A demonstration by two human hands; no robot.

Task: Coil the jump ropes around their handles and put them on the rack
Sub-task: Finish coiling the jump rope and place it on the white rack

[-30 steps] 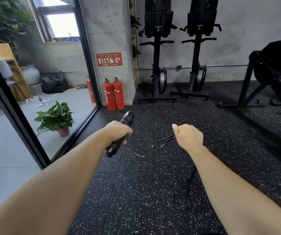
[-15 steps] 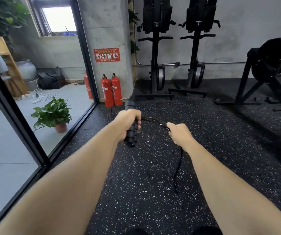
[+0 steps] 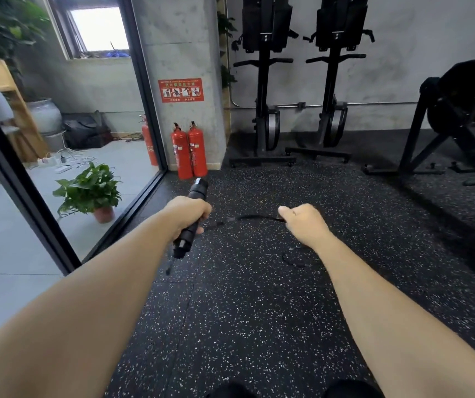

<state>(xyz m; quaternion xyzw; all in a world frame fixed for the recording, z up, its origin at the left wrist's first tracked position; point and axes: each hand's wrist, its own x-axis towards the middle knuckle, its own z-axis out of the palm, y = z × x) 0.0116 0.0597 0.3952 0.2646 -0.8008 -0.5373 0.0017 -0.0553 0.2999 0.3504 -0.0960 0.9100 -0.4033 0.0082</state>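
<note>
The thin black jump rope runs nearly taut between the two hands, above the speckled black rubber floor. The left hand is wrapped round the black cylindrical handle, which tilts up like a spool. The right hand is fisted on the cord, likely keeping tension for winding. Two red fire extinguishers stand beyond.

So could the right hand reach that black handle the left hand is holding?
Probably yes. The right hand grips the rope close beside the handle, which the left hand holds at about the same height. Only open air and that stretch of rope lie between them.
</note>
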